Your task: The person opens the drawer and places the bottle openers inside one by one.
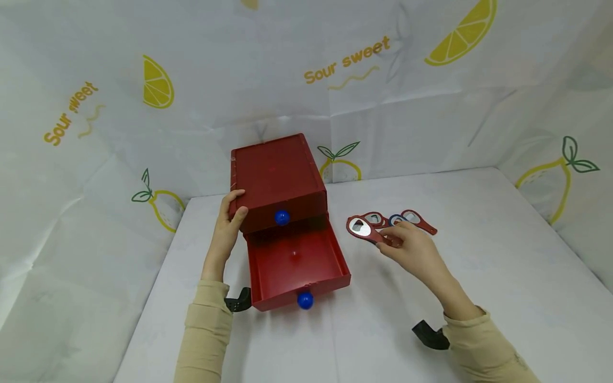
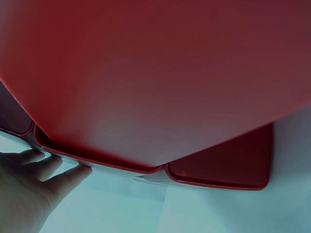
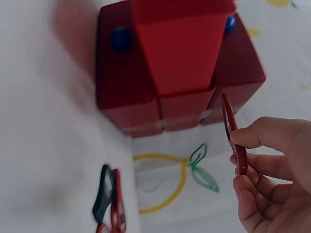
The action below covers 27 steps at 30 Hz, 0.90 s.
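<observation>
A dark red drawer unit [image 1: 275, 175] with blue knobs stands at the middle of the table. Its middle drawer [image 1: 297, 266] is pulled out, and nothing lies in the part that shows. At the unit's upper left side rests my left hand [image 1: 228, 229], thumb near the front edge; in the left wrist view its fingers [image 2: 65, 182] extend along the side. My right hand [image 1: 414, 250] pinches a red bottle opener [image 1: 359, 227] with a silver head by its handle, right of the drawer. In the right wrist view this bottle opener [image 3: 227, 116] appears edge-on between thumb and fingers.
Behind the held one, several more bottle openers [image 1: 417, 219] lie on the white table [image 1: 378, 330], red ones and a blue one. A white sheet [image 1: 268, 64] with lemon prints hangs behind the table. Black straps [image 1: 431, 336] show by both sleeves.
</observation>
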Available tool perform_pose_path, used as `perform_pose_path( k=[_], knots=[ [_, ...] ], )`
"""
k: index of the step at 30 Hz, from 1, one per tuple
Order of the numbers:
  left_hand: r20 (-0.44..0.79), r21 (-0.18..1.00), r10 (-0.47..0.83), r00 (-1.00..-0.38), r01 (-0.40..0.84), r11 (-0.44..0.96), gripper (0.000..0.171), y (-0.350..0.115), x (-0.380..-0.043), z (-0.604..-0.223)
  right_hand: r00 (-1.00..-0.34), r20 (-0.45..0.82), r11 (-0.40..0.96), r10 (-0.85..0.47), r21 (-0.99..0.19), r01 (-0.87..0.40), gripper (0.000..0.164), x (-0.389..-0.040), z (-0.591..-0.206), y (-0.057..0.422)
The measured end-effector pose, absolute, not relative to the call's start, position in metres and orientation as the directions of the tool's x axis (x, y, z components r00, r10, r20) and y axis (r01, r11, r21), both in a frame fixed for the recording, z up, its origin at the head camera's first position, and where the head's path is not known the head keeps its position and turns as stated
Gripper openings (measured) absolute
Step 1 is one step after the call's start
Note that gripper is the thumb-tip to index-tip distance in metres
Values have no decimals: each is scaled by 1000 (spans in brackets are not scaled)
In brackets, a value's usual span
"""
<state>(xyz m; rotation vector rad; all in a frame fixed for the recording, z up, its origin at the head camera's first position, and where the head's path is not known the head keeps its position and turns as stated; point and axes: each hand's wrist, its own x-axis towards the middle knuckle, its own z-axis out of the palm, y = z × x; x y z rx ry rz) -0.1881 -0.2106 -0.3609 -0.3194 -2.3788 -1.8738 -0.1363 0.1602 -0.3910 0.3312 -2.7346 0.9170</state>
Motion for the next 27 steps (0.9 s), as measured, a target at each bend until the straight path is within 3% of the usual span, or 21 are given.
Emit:
perform_pose_path(
  k=[7, 18, 27],
  knots=[
    [205, 951, 98, -974, 222, 216, 43, -211, -188, -359, -926, 302, 689, -228, -622, -373, 15, -128, -367, 136],
    [216, 952, 103, -971, 233, 196, 44, -212, -193, -368, -869, 253, 629, -426, -607, -485, 20, -133, -356, 95],
    [231, 948, 90, -969, 245, 205, 43, -218, -200, -380, -776, 230, 590, -588, -534, -606, 18, -142, -357, 61]
  ],
)
